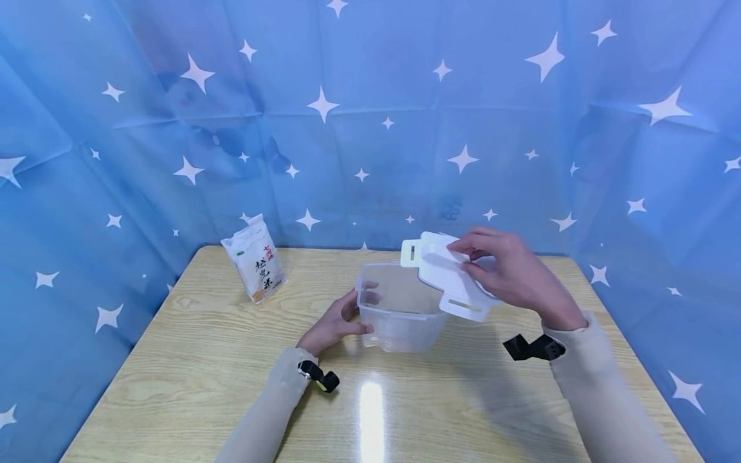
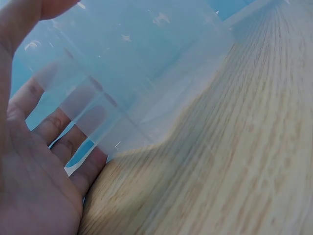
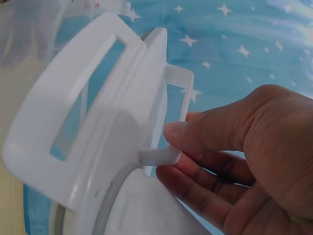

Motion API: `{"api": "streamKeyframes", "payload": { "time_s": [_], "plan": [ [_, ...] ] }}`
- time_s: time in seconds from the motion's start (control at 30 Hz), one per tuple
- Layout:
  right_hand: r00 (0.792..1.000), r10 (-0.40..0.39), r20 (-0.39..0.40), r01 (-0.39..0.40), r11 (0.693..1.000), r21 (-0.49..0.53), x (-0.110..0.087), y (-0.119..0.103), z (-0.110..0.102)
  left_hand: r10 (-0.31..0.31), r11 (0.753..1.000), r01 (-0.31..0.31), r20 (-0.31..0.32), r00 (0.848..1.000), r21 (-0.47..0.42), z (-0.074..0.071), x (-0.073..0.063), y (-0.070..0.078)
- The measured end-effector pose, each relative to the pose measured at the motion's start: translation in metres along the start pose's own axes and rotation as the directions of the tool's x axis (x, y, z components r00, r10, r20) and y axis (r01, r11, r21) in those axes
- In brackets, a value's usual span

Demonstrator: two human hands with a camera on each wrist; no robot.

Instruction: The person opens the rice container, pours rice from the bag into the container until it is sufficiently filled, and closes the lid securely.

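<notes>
A clear plastic food container (image 1: pixel 405 329) stands uncovered on the table, its upper rim facing up. My left hand (image 1: pixel 334 326) grips its left side, the thumb at the near corner and the fingers along the far side; in the left wrist view the fingers (image 2: pixel 54 125) lie against the see-through wall. Over the container's right edge, my right hand (image 1: pixel 512 273) holds up a white lid (image 1: pixel 442 267) with slotted locking flaps, tilted. Seen from the right wrist, thumb and fingers pinch a small white tab (image 3: pixel 160 156) on the lid.
A white bag of rice (image 1: pixel 256 260) with red and black lettering stands at the back left of the wooden table (image 1: pixel 220 366). Behind the table hangs a blue curtain (image 1: pixel 382 154) with white stars.
</notes>
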State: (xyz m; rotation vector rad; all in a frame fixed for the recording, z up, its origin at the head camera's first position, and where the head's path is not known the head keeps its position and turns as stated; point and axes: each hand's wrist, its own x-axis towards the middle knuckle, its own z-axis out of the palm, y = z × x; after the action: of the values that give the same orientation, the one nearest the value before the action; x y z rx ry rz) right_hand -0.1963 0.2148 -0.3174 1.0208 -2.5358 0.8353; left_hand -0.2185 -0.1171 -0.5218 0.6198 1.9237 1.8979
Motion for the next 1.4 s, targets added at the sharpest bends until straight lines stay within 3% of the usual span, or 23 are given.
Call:
{"api": "streamKeyframes", "payload": {
  "time_s": [0.27, 0.9, 1.23, 1.4],
  "plan": [
    [1.0, 0.011, 0.004, -0.011, 0.995, -0.101, -0.009, 0.012, -0.007, 0.0, 1.0, 0.0, 0.004, 1.0, -0.003, 0.0, 0.0, -0.003],
    [0.998, 0.037, 0.045, -0.027, 0.977, -0.21, -0.043, 0.051, -0.03, 0.01, 1.0, -0.009, -0.001, 1.0, 0.012, -0.002, 0.001, -0.005],
    [0.995, 0.086, 0.045, -0.075, 0.974, -0.211, -0.067, 0.078, -0.02, 0.012, 0.999, -0.012, 0.004, 1.0, 0.034, -0.001, 0.001, -0.002],
    [0.987, 0.131, 0.094, -0.109, 0.972, -0.206, -0.078, 0.09, -0.008, 0.011, 0.999, -0.012, 0.003, 1.0, 0.034, -0.001, 0.001, -0.001]
  ]
}}
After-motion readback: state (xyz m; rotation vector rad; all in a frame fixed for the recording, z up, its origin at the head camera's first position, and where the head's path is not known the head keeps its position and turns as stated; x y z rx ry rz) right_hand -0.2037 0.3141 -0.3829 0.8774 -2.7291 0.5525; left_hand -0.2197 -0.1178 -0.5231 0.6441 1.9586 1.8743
